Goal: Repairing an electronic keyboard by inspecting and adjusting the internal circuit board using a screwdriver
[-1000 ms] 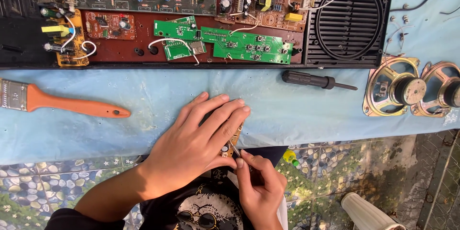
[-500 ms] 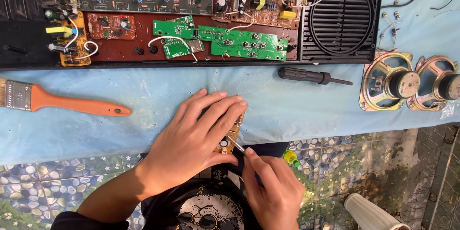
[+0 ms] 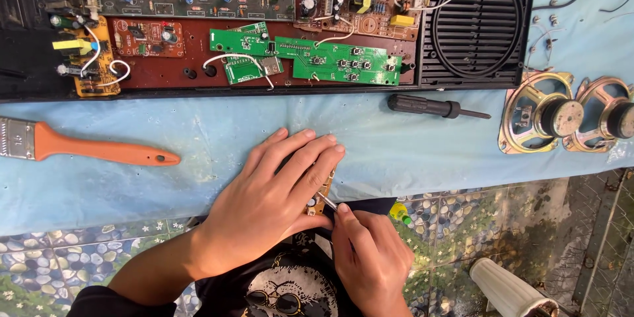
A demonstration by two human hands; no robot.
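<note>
Nearest the camera, the right hand (image 3: 371, 257) has its fingers pinched together around a thin metal-tipped tool (image 3: 327, 202), whose point touches a small brown circuit board (image 3: 321, 199). That board lies at the near edge of the tabletop (image 3: 198, 139), which is covered in a pale blue cloth. It is mostly hidden under the left hand (image 3: 271, 198). The left fingers (image 3: 310, 158) are spread slightly and pressed flat over the board, so only its lower right corner shows between the two hands.

Farther out on the cloth lie an orange-handled paintbrush (image 3: 86, 148) to the left and a black-handled screwdriver (image 3: 432, 107) to the right. Two round metal speaker drivers (image 3: 568, 119) sit side by side at the far right. Beyond them, an opened black device casing (image 3: 264, 26) holds green and brown circuit boards.
</note>
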